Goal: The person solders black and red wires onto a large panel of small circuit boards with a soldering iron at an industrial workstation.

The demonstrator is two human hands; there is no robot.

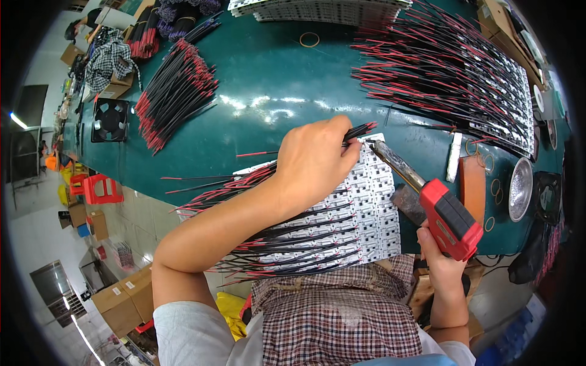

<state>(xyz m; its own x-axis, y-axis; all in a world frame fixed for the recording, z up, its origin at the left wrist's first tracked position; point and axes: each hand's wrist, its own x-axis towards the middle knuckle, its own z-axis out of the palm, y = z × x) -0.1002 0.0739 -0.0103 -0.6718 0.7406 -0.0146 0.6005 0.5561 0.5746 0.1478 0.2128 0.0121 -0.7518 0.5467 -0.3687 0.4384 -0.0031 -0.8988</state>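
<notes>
My left hand (314, 160) pinches a red-and-black wire pair (360, 130) by its end, over a white panel of small circuit boards (372, 204) lying at the green table's front edge. Several wire pairs lie across the panel, fanning to the left. My right hand (441, 259) grips the red handle of a soldering iron (448, 216). Its dark metal tip (373, 145) points up-left and sits just right of the wire end, over the panel's top corner.
Loose bundles of red-and-black wires lie at back left (174, 91) and back right (452, 79) on the green table (268, 110). A small black fan (110, 119) sits at the left edge. A round metal dish (520, 189) and rubber bands are at right. Cardboard boxes (125, 299) stand on the floor.
</notes>
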